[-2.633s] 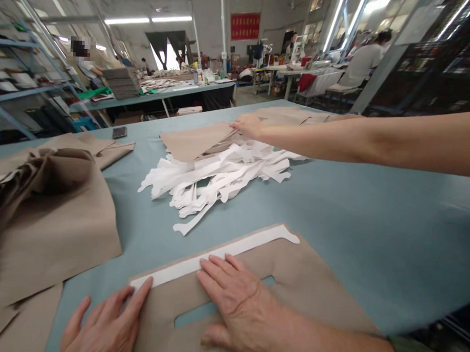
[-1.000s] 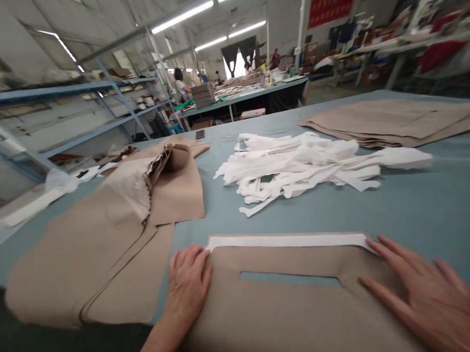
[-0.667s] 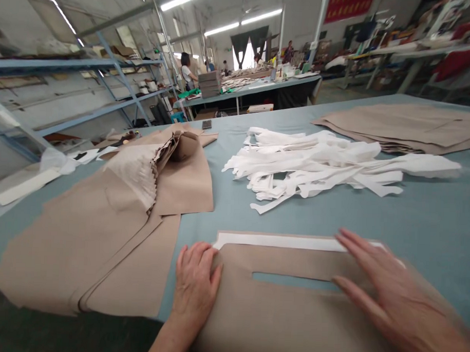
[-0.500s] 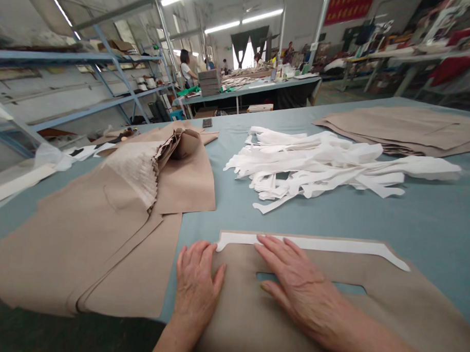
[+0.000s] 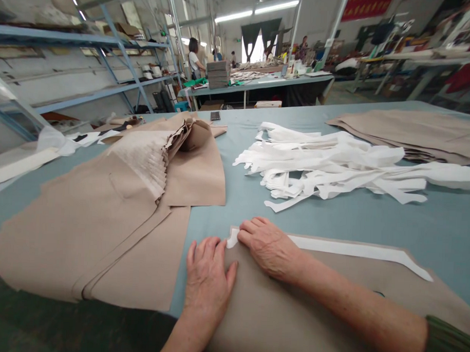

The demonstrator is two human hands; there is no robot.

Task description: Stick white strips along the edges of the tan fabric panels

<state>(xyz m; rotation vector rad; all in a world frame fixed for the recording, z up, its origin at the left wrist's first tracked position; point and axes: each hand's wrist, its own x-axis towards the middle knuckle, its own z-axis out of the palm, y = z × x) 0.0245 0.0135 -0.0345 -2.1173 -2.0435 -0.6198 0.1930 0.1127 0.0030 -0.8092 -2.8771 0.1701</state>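
A tan fabric piece lies in front of me on the blue-grey table. Along its far edge runs a white interfacing strip. My left hand rests flat on the tan piece's left edge, fingers stretched out. My right hand is reached across to the strip's left end, its fingers curled down and pressing on the strip and fabric. Neither hand lifts anything.
A heap of white cut strips lies beyond. A thick stack of tan pieces, its top ones folded back, sits to the left, and another tan stack far right. A phone lies at the table's far side. People work at distant tables.
My right hand has slid left along the white strip from its right end to its left end, beside my left hand. My view has shifted slightly. The left hand has stayed put.
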